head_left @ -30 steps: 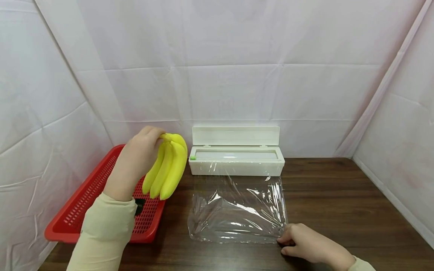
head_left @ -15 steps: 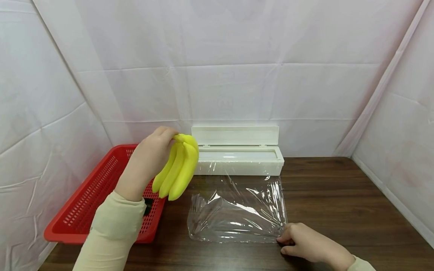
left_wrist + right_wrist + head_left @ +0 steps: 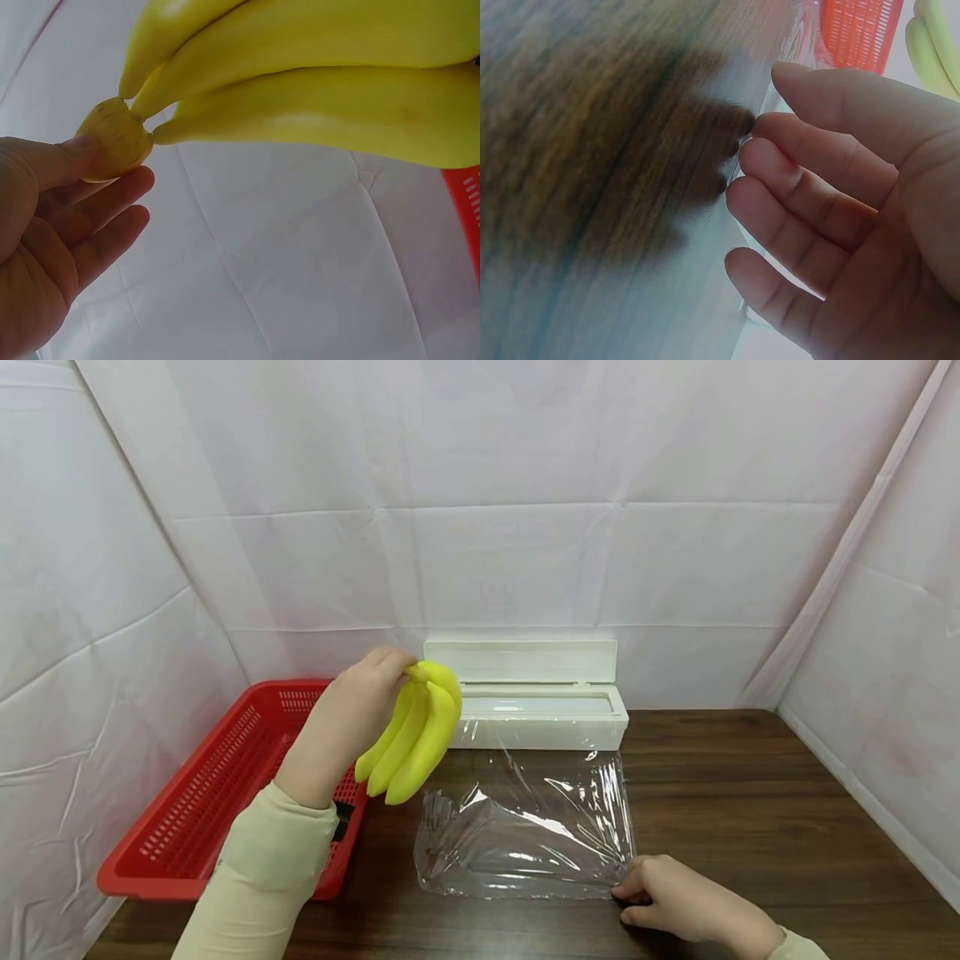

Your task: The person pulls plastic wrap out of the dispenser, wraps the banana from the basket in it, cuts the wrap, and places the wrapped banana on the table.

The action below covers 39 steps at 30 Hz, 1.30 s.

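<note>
My left hand (image 3: 358, 706) pinches a bunch of yellow bananas (image 3: 420, 739) by the stem, and they hang between the red basket and the clear plastic wrap (image 3: 525, 835). In the left wrist view thumb and fingers meet on the brownish stem (image 3: 116, 142). The wrap runs from a white dispenser box (image 3: 525, 731) with its lid up and lies forward over the table. At its near right corner my right hand (image 3: 682, 897) rests fingertips on the table and film edge. The right wrist view shows its fingers slightly bent, thumb apart from the index finger.
A red perforated basket (image 3: 172, 827) stands at left, a dark object (image 3: 342, 821) in it partly hidden by the left sleeve. The dark wooden table (image 3: 750, 810) stretches to the right. White cloth (image 3: 510, 560) encloses the back and sides.
My left hand has carried the bananas rightward, from over the basket's edge toward the plastic wrap, now overlapping the dispenser's left end in view. The right hand has stayed at the wrap's corner.
</note>
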Each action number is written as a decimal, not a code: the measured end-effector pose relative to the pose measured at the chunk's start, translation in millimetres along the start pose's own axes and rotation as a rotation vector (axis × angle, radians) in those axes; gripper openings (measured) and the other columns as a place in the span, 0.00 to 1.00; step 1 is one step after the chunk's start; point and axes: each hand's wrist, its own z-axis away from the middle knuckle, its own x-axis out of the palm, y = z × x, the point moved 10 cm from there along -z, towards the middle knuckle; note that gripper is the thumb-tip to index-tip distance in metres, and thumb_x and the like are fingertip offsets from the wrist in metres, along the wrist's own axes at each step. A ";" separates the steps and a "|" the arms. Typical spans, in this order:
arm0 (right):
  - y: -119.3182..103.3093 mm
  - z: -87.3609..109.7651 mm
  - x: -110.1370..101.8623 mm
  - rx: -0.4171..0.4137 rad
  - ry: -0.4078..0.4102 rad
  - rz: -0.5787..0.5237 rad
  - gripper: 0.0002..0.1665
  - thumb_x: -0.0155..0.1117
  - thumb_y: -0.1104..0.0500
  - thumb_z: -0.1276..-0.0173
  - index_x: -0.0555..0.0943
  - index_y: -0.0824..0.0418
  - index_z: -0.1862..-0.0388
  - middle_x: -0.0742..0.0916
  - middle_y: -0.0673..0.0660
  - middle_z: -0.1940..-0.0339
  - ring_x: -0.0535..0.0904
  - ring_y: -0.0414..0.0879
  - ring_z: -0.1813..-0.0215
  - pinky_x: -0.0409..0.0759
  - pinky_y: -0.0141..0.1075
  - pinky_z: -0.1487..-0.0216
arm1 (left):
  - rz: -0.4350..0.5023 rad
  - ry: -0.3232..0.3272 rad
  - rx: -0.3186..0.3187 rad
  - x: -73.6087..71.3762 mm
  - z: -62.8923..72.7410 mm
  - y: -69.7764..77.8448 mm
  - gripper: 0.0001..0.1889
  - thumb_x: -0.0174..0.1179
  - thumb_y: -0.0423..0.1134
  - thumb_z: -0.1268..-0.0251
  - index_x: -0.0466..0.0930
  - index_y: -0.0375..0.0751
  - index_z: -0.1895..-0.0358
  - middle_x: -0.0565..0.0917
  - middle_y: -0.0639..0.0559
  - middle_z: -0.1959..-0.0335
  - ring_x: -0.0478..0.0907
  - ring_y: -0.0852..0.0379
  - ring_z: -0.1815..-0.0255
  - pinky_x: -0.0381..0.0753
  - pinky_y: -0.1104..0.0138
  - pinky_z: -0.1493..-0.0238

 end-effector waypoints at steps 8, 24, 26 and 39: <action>-2.1 -0.3 0.2 -0.001 -0.001 0.000 0.15 0.69 0.57 0.43 0.86 0.66 0.60 0.83 0.48 0.67 0.75 0.29 0.65 0.76 0.27 0.68 | 0.024 -0.037 0.005 11.9 0.3 7.2 0.09 0.53 0.26 0.36 0.79 0.35 0.55 0.82 0.43 0.57 0.81 0.46 0.56 0.81 0.58 0.55; -4.6 -1.2 -1.4 -0.015 0.007 0.025 0.15 0.69 0.57 0.43 0.87 0.66 0.61 0.83 0.48 0.67 0.75 0.29 0.65 0.76 0.27 0.68 | 0.001 -0.165 0.008 41.3 2.4 21.6 0.13 0.53 0.22 0.38 0.78 0.36 0.52 0.81 0.45 0.52 0.82 0.50 0.55 0.82 0.63 0.56; -4.9 -1.1 -1.8 -0.018 0.011 0.027 0.14 0.69 0.57 0.43 0.87 0.66 0.61 0.83 0.48 0.67 0.75 0.29 0.65 0.76 0.27 0.68 | -0.006 -0.152 0.032 43.6 2.2 25.5 0.13 0.54 0.22 0.39 0.78 0.36 0.54 0.81 0.46 0.54 0.82 0.51 0.56 0.82 0.63 0.58; -4.4 0.9 -1.9 -0.017 0.010 0.020 0.15 0.69 0.57 0.43 0.87 0.66 0.61 0.83 0.47 0.67 0.76 0.30 0.64 0.77 0.27 0.67 | 0.014 -0.135 0.137 65.0 2.7 48.1 0.13 0.55 0.21 0.42 0.78 0.40 0.58 0.81 0.49 0.58 0.83 0.54 0.63 0.82 0.66 0.63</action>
